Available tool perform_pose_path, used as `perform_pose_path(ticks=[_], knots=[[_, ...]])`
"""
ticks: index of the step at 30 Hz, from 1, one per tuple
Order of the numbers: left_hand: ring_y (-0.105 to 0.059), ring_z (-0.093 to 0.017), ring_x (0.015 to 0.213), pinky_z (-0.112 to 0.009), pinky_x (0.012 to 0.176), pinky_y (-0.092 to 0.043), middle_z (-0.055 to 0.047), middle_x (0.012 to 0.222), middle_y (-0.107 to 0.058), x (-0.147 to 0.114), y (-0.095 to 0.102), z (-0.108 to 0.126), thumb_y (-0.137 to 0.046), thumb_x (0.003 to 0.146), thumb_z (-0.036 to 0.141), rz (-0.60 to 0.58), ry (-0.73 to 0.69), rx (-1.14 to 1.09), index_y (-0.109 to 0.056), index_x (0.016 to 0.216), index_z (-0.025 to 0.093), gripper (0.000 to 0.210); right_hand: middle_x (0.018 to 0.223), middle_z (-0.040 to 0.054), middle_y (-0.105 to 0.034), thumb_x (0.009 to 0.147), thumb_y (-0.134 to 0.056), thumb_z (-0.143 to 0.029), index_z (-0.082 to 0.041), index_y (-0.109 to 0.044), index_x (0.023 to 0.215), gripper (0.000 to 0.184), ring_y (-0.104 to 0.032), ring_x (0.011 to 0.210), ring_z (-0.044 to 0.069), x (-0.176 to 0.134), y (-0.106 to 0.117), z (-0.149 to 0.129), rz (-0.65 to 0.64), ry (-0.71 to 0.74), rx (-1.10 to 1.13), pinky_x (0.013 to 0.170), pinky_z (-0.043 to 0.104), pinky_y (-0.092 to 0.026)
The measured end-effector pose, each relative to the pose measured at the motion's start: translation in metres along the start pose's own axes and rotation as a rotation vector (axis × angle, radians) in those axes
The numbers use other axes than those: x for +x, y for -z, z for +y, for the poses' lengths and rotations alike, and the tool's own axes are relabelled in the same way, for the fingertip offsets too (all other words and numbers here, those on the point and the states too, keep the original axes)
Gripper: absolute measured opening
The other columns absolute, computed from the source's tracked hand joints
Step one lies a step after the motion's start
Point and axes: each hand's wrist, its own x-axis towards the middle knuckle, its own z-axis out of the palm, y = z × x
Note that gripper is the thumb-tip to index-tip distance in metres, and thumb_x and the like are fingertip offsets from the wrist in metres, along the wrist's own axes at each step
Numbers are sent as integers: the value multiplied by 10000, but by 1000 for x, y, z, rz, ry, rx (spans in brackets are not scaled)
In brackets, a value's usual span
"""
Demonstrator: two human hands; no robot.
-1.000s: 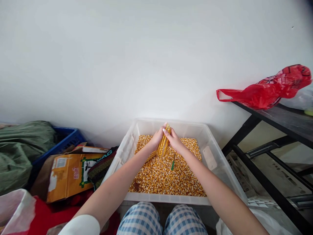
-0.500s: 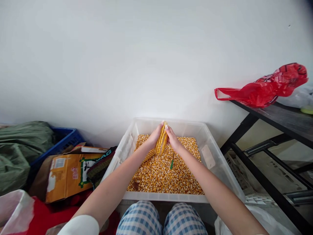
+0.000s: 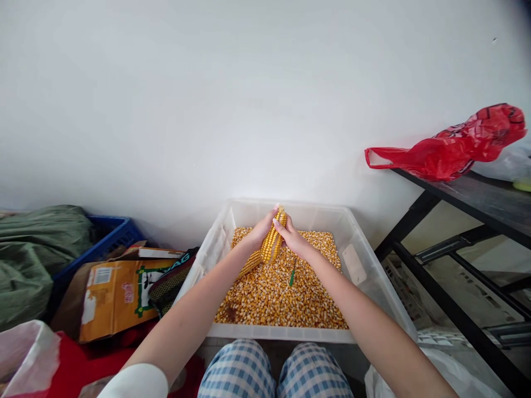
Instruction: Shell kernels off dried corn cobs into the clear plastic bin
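Both my hands are closed around one yellow corn cob (image 3: 271, 243), held tilted above the bin with its tip pointing away from me. My left hand (image 3: 261, 229) grips its left side, and my right hand (image 3: 290, 235) wraps the right side with the thumb lying across the kernels. A pale strip on the cob's lower right shows where kernels are gone. Under my left wrist a second corn cob (image 3: 250, 264) lies on the loose corn kernels (image 3: 277, 298). A screwdriver-like tool with a green handle (image 3: 292, 277) rests on the kernels near my right forearm.
The kernels fill a translucent plastic bin (image 3: 282, 333) against the white wall. To the left are a cardboard box (image 3: 114, 301), a blue crate (image 3: 112, 235) and a green sack (image 3: 41, 260). A red plastic bag (image 3: 452, 149) lies on a black-framed table (image 3: 493, 202) at right.
My right thumb has moved from near the cob's tip down and left across its kernels. The cob stays in both hands, almost in the same place.
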Motion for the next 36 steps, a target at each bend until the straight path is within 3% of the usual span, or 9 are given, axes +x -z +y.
perform_pose_path(ticks=[8,14,18,22,28,36], knots=[[-586,-198,487,-314,483,-472,-54,563,-614,-1,-1,3,-486,733,649,9,-17,-27,-617,849,169,510,1192,11,-533,812,-476,-551,-357,-268,1334,594,-586,888,151,0,0,-3,-15,1,40,695,284,-520],[-569,-149,558,-275,568,-473,-17,618,-570,8,4,2,-464,734,668,299,-324,-108,-568,828,178,510,1204,25,-540,795,-431,-631,-347,-304,1323,612,-593,927,189,4,-9,0,36,-108,115,699,338,-523],[-587,-147,659,-245,608,-465,-26,712,-594,10,6,-2,-463,768,622,377,-452,-69,-583,852,179,466,1151,30,-575,798,-474,-581,-277,-467,1200,505,-572,990,190,3,-18,7,32,-14,56,834,357,-489],[-602,-153,696,-234,610,-463,-31,767,-632,8,6,-3,-549,738,573,394,-463,-17,-584,834,181,405,1107,51,-597,800,-442,-611,-225,-537,1111,505,-551,1032,192,4,-20,18,107,41,-79,937,369,-426],[-615,-170,596,-273,577,-481,-36,641,-631,3,5,-2,-604,713,507,259,-394,-67,-549,835,158,374,1289,31,-487,836,-374,-610,-258,-427,1293,580,-440,1211,168,4,-18,25,68,130,-108,1058,352,-327],[-620,-181,551,-274,527,-478,-53,611,-644,2,8,4,-581,716,507,239,-374,-49,-534,837,151,379,1340,20,-443,832,-373,-619,-267,-377,1348,624,-350,1294,172,2,-18,17,-2,102,-47,1103,386,-272]])
